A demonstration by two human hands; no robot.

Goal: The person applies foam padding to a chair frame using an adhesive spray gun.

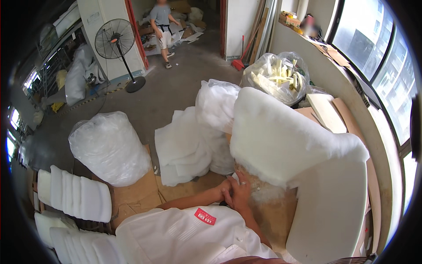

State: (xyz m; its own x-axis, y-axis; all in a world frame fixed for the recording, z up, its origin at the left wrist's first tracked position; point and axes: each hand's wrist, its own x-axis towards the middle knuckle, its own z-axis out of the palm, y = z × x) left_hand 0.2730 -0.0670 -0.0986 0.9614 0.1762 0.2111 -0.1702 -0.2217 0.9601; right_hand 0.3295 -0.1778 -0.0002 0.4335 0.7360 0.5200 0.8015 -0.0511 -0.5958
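Observation:
My left hand (223,192) and my right hand (240,190) meet in front of my body, fingers closed against each other. A ring shows on the right one. A bit of white shows by the fingertips, too small to make out; what they hold, if anything, is hidden. Just to their right, a sheet of fluffy white wadding (281,136) lies over the far part of a large pale foam piece (332,207). The wadding's frayed edge reaches brown cardboard (274,213) near my right hand. Beyond the hands rests a stack of white wadding sheets (182,149).
Bagged white stuffing (107,147) stands left, above stacked white cushions (81,196). A clear bag of yellowish foam scraps (281,77) sits at the back right, near a red broom (238,64). Farther off are a standing fan (115,39) and another person (162,22).

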